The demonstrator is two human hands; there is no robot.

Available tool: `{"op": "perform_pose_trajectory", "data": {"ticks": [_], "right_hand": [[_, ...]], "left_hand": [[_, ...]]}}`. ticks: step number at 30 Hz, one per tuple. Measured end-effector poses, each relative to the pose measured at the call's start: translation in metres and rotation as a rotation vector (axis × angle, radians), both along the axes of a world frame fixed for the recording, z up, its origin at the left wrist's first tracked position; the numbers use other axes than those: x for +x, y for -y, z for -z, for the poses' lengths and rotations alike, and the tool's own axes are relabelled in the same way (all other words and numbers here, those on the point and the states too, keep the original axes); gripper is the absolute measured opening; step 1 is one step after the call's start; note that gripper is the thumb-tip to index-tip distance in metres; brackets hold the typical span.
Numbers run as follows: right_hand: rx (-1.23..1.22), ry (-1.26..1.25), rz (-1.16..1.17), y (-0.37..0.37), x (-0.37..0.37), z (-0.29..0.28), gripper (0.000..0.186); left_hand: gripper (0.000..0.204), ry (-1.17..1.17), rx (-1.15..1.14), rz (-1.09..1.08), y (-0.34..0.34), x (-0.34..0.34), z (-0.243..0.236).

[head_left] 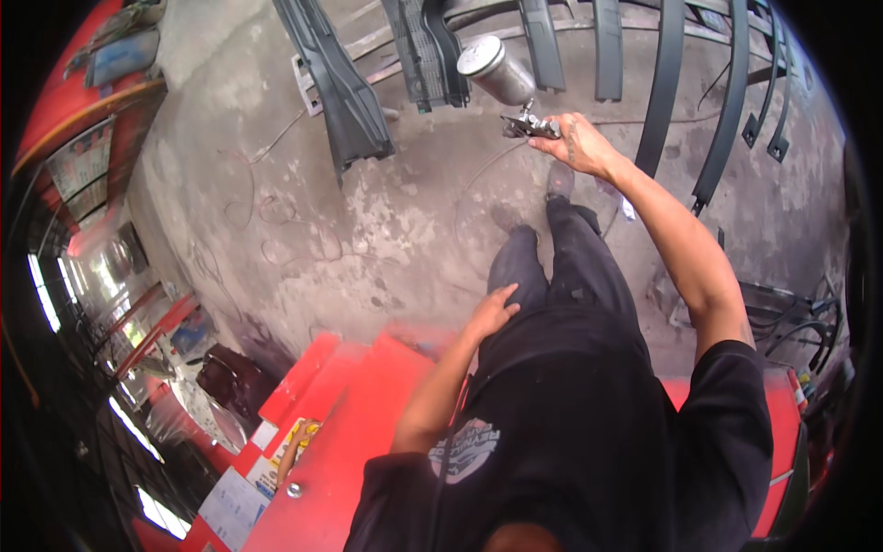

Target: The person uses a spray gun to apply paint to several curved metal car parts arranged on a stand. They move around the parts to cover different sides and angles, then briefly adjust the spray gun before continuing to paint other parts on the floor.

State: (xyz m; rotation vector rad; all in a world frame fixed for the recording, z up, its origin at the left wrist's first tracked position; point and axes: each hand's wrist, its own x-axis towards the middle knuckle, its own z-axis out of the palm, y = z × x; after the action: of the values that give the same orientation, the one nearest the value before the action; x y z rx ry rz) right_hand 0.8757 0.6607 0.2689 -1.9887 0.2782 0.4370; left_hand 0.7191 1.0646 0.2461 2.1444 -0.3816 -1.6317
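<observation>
My right hand (581, 147) is closed around a spray gun (529, 126), held out ahead at the end of my stretched arm. A silver paint cup (504, 75) with a whitish lid sits tilted on top of the gun. Just beyond it hang dark grey plastic trim panels, the nearest a ribbed one (428, 55) and a grey strip (543, 46). My left hand (494, 313) is beside my left thigh, empty, with its fingers apart.
A long moulded dark panel (336, 92) stands at the far left of the row. Several long dark strips (666, 87) hang at the right on a metal rack. A thin hose (253, 160) lies on the stained concrete floor (340, 221). Close behind me is a red cabinet (340, 442).
</observation>
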Motion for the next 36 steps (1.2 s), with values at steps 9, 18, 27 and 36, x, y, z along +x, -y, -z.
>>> {"op": "perform_pose_trajectory", "data": {"ticks": [9, 18, 27, 36], "right_hand": [[-0.296, 0.491, 0.546, 0.042, 0.111, 0.056, 0.033], [-0.045, 0.305, 0.313, 0.053, 0.096, 0.039, 0.035], [-0.216, 0.400, 0.579, 0.078, 0.165, 0.041, 0.036], [-0.304, 0.554, 0.698, 0.113, 0.225, -0.020, 0.031]], "left_hand": [[0.060, -0.006, 0.006, -0.012, -0.013, -0.011, 0.005], [0.060, -0.014, 0.034, 0.001, -0.001, -0.004, 0.000], [0.061, -0.089, -0.033, -0.012, 0.006, 0.001, 0.005], [0.063, -0.065, -0.056, -0.067, -0.005, -0.011, 0.014]]}}
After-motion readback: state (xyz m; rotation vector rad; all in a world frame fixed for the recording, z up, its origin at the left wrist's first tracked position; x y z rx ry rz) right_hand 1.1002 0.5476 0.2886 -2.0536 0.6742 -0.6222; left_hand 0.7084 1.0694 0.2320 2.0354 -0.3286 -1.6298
